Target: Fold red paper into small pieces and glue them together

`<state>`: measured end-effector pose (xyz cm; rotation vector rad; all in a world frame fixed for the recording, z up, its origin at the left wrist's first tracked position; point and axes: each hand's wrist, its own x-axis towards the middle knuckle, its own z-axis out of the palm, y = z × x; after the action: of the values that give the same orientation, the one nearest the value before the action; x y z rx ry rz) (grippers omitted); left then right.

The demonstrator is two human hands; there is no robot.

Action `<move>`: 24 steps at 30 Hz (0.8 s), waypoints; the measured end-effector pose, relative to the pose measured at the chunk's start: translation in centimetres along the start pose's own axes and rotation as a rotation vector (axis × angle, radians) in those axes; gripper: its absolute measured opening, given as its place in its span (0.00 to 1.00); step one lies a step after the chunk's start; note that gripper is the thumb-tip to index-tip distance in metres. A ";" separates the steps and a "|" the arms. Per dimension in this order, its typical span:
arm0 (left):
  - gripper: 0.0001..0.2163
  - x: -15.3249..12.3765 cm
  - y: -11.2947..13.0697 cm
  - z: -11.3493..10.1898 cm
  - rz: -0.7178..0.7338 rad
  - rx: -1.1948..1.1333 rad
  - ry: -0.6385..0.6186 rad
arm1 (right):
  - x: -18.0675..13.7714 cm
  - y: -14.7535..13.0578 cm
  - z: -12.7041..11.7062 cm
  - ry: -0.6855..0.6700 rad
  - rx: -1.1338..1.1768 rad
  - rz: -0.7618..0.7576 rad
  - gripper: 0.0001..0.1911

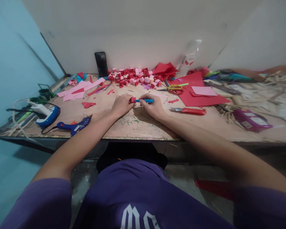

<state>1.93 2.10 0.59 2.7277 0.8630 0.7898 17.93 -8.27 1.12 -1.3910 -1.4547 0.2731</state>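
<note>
Between the fingers of my left hand is a small red paper cube, held just above the table. My right hand grips a slim blue pen-like tool, whose tip reaches the cube's right side; its exact kind I cannot make out. Behind my hands lies a heap of small red and pink paper cubes. Right of my right hand rest a red-handled utility knife and yellow-and-red-handled scissors.
A blue glue gun and a blue power socket sit at the left. Pink strips and a phone stand farther back. Red sheets, a clear bottle, a purple box and wood scraps occupy the right.
</note>
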 end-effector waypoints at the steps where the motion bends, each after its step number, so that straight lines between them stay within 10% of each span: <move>1: 0.06 0.0 0.0 0.0 0.000 0.006 0.001 | 0.0 0.0 0.0 0.001 0.001 0.003 0.09; 24: 0.09 -0.1 0.2 -0.3 0.002 -0.062 -0.012 | -0.1 -0.5 -0.3 0.078 0.048 0.009 0.08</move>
<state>1.84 1.87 0.87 2.6777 0.8192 0.7869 17.86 -8.69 1.55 -1.3555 -1.3696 0.2554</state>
